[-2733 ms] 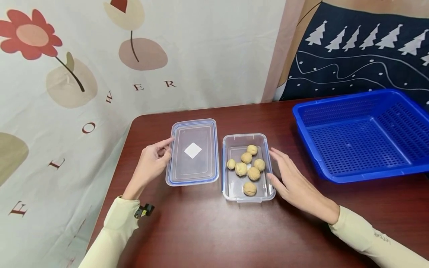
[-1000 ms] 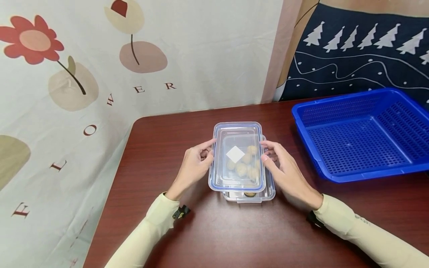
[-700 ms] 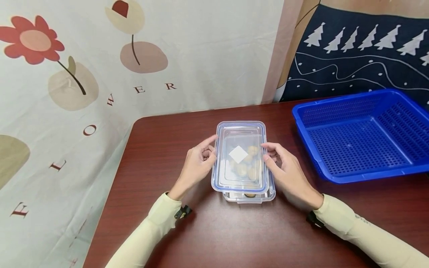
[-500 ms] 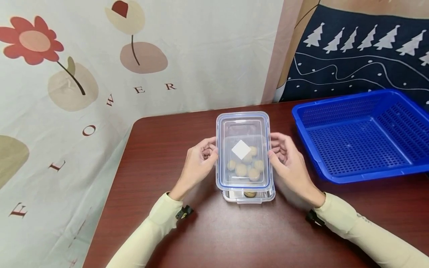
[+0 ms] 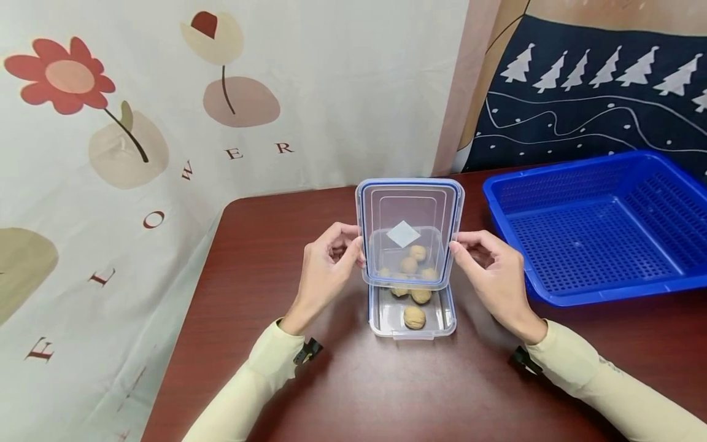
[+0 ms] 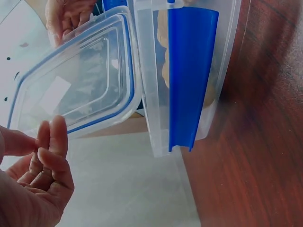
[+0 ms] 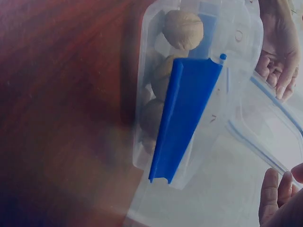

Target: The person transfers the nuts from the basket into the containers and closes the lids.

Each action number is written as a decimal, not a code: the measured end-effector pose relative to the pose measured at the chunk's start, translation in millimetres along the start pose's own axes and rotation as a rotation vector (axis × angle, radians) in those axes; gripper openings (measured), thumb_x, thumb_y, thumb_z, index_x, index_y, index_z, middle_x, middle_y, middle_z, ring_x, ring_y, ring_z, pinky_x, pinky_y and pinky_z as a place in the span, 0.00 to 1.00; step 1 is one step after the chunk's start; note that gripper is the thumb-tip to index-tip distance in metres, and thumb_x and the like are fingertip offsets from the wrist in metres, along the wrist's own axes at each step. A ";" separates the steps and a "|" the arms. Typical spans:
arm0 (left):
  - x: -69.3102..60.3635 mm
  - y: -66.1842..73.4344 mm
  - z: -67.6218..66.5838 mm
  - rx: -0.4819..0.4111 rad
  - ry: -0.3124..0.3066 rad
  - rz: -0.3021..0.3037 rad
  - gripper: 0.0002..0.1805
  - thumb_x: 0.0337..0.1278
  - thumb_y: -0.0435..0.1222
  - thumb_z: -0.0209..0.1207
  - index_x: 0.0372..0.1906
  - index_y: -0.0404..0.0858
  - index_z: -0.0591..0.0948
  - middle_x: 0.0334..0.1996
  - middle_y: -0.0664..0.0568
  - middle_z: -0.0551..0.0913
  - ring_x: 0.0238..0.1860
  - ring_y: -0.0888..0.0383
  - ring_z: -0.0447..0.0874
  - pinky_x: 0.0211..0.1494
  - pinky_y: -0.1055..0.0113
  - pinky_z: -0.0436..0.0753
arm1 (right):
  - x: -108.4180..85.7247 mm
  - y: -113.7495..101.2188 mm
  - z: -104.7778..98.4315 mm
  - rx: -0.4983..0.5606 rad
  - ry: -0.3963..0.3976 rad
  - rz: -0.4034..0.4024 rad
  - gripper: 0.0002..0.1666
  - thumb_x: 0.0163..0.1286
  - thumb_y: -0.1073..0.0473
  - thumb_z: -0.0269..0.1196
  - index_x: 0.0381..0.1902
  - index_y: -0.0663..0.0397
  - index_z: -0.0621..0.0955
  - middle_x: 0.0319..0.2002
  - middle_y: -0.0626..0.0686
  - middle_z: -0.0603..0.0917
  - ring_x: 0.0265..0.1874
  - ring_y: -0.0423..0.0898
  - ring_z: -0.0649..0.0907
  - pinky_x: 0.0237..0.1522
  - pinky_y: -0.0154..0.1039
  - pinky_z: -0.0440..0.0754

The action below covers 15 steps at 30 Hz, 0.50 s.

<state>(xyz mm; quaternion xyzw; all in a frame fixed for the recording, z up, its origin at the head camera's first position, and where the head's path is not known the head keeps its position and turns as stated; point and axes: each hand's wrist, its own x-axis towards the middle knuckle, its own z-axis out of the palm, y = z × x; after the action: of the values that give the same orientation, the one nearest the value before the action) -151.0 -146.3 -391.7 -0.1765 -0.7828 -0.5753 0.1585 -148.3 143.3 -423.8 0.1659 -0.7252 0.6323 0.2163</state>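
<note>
A clear plastic lid [image 5: 409,205] with a blue seal and a white diamond sticker is raised and tilted over the box, its far edge higher. My left hand [image 5: 327,264] pinches its left edge between thumb and fingers. On the opposite edge, my right hand [image 5: 494,276] pinches it likewise. Below stands the clear food container [image 5: 385,320] with several walnuts [image 5: 414,317] inside; some show only through the lid. In the left wrist view, a blue side latch [image 6: 191,75] hangs down along the container wall. Another blue latch [image 7: 184,113] appears in the right wrist view.
A blue perforated plastic basket [image 5: 591,245] stands on the right of the brown table [image 5: 353,393], close to my right hand. Behind the table hang a flower-print cloth [image 5: 353,92] and a dark cloth with white trees [image 5: 580,116].
The lid has gone from lying left of the container to over it, and now tilts up, uncovering the near walnuts. My right hand has moved from the container's side to the lid's edge.
</note>
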 end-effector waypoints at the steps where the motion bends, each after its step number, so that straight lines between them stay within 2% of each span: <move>1: 1.5 0.8 0.3 -0.003 -0.005 0.006 0.05 0.76 0.27 0.64 0.50 0.32 0.86 0.25 0.50 0.87 0.26 0.44 0.88 0.31 0.71 0.81 | 1.3 -0.7 -1.1 -0.007 0.010 -0.007 0.10 0.71 0.77 0.70 0.47 0.66 0.91 0.41 0.55 0.91 0.36 0.38 0.88 0.42 0.27 0.84; 5: 3.4 4.7 -0.6 -0.007 -0.021 0.023 0.04 0.79 0.29 0.61 0.46 0.34 0.85 0.30 0.51 0.90 0.27 0.46 0.87 0.34 0.69 0.83 | 3.8 -3.8 -5.2 -0.067 0.039 -0.045 0.10 0.70 0.74 0.72 0.47 0.62 0.92 0.43 0.56 0.92 0.40 0.37 0.88 0.48 0.29 0.82; 9: -1.2 6.2 -2.9 -0.002 -0.036 0.003 0.10 0.85 0.36 0.56 0.42 0.37 0.84 0.37 0.52 0.93 0.26 0.49 0.85 0.33 0.64 0.83 | -0.9 -4.5 -8.2 -0.138 0.045 -0.085 0.14 0.67 0.74 0.74 0.49 0.58 0.93 0.45 0.54 0.93 0.48 0.38 0.87 0.57 0.33 0.77; 12: -5.4 4.7 -4.3 -0.032 -0.056 -0.057 0.11 0.85 0.40 0.57 0.44 0.39 0.85 0.42 0.52 0.92 0.30 0.52 0.87 0.39 0.61 0.85 | -8.2 -2.7 -9.5 -0.177 0.023 -0.101 0.19 0.66 0.75 0.74 0.54 0.57 0.93 0.50 0.53 0.93 0.52 0.37 0.87 0.60 0.33 0.75; 15: -10.9 0.3 -5.3 -0.063 -0.080 -0.145 0.08 0.79 0.40 0.63 0.47 0.39 0.86 0.45 0.50 0.91 0.39 0.52 0.89 0.49 0.62 0.87 | -16.5 1.1 -10.9 -0.230 -0.016 -0.095 0.21 0.68 0.75 0.72 0.57 0.56 0.92 0.52 0.52 0.93 0.53 0.37 0.86 0.58 0.31 0.75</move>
<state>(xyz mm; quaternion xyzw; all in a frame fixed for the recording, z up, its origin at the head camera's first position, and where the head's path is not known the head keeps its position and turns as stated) -140.9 -152.3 -394.9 -0.1473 -0.7807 -0.6021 0.0793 -133.7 153.7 -432.2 0.1793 -0.7859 0.5327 0.2577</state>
